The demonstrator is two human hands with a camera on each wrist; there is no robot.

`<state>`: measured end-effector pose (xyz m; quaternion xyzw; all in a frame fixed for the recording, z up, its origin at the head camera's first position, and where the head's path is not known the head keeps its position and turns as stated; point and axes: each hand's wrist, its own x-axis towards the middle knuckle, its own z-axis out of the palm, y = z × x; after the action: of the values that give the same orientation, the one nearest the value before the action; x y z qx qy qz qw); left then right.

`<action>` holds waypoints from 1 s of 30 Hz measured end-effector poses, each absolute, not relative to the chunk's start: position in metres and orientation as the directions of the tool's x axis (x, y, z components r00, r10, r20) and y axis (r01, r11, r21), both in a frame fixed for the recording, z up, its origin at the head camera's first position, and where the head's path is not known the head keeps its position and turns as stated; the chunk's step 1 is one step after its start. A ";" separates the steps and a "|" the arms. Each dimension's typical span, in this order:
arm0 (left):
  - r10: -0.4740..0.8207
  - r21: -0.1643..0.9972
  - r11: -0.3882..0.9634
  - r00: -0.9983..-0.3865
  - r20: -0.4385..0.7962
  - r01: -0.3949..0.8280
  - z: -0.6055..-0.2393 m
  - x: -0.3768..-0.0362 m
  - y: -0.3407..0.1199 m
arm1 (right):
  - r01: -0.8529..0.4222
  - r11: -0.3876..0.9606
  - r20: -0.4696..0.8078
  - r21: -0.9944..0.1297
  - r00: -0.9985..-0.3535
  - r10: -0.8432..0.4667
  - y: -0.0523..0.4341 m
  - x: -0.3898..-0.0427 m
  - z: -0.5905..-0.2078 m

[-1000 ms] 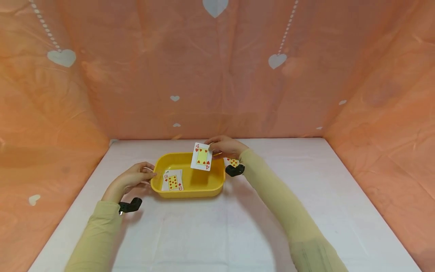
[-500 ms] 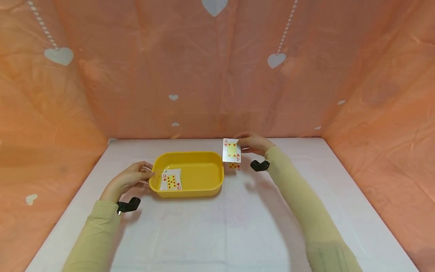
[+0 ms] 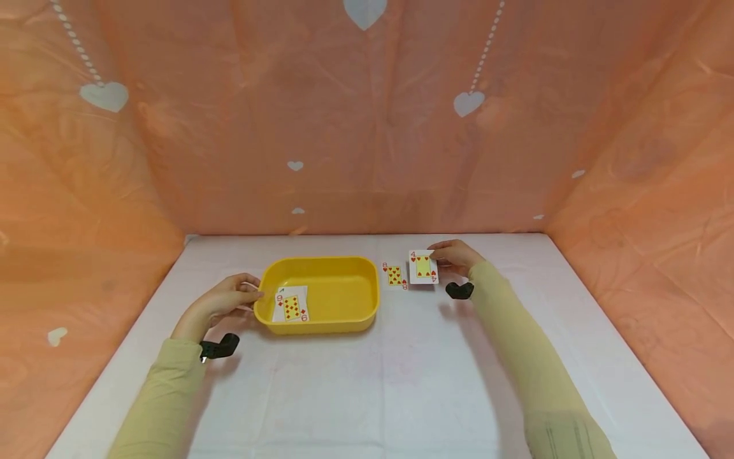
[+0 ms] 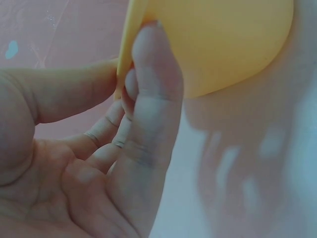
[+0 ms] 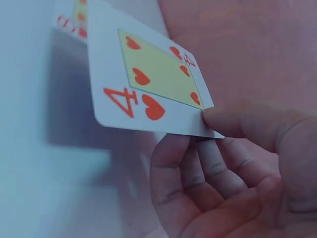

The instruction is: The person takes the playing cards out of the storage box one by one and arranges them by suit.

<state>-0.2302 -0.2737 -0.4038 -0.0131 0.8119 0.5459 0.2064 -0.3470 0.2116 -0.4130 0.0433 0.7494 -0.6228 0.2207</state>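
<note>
My right hand (image 3: 457, 255) pinches a four of hearts playing card (image 3: 423, 267) between thumb and fingers, face up just above the table. In the right wrist view the thumb presses one edge of that card (image 5: 158, 74), and a shadow falls beneath it. Left of it an eight of hearts (image 3: 394, 275) lies on the cloth. My left hand (image 3: 225, 298) grips the left rim of a yellow plastic tray (image 3: 316, 327), thumb and fingers on either side of the wall. Inside the tray's left end a nine of diamonds (image 3: 292, 308) overlaps another card, mostly covered.
A white cloth covers the table (image 3: 321, 395). Orange fabric with white hearts (image 3: 367, 127) walls the back and both sides. Each wrist carries a black camera mount.
My right hand has carried the four of hearts from above the tray rightwards, past the eight of hearts, and lowered it. The left hand and the tray stay where they were.
</note>
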 end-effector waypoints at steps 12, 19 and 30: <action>0.186 0.868 0.427 -0.914 -0.360 -0.254 -0.404 -0.231 -0.274 | 0.369 0.320 -0.426 -0.873 -0.895 -0.131 0.217 -0.354 -0.433; 0.176 0.868 0.425 -0.917 -0.358 -0.258 -0.402 -0.231 -0.273 | 0.333 0.357 -0.393 -0.873 -0.913 -0.110 0.212 -0.349 -0.430; 0.186 0.870 0.426 -0.917 -0.354 -0.250 -0.403 -0.230 -0.273 | 0.286 0.436 -0.336 -0.854 -0.941 -0.042 0.207 -0.346 -0.430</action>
<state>-0.2302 -0.2732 -0.4028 -0.0194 0.8195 0.5355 0.2033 -0.3465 0.2067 -0.4299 0.0730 0.8328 -0.5262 0.1558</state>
